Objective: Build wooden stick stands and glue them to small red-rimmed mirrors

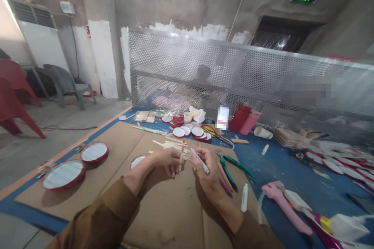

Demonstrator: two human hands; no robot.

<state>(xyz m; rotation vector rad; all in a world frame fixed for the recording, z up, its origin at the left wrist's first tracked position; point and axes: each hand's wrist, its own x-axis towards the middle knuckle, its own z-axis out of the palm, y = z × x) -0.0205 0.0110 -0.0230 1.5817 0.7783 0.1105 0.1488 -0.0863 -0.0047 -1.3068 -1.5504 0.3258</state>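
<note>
You have a wooden stick (182,155) stood nearly upright in your left hand (168,162), pinched between thumb and fingers, while your right hand (206,169) curls round a white tube (201,162), its upper end angled towards the stick; whether the two touch is too blurred to tell. Both are above the cardboard sheet (163,210), towards its far edge, and the step in hand looks like working on that stick with the tube. The next move seems to call for a steady pinch on the left and a small, controlled turn of your right wrist. Loose sticks (172,144) lie just beyond your hands by the cardboard's far edge, handy but easily knocked. Green-handled pliers (239,166) lie close beside your right hand, across the cardboard's right edge, and a second tube (244,198) sits by your right forearm, so a sweep that way could catch either. Your left forearm partly covers a white disc (136,161); two larger red-rimmed dishes (62,175) rest near the sheet's left edge, well clear. A pile of red-rimmed discs (197,132) sits past the cardboard at the far edge of the blue desk (271,167), and a pink tool (288,208) lies towards its near right corner.
</note>
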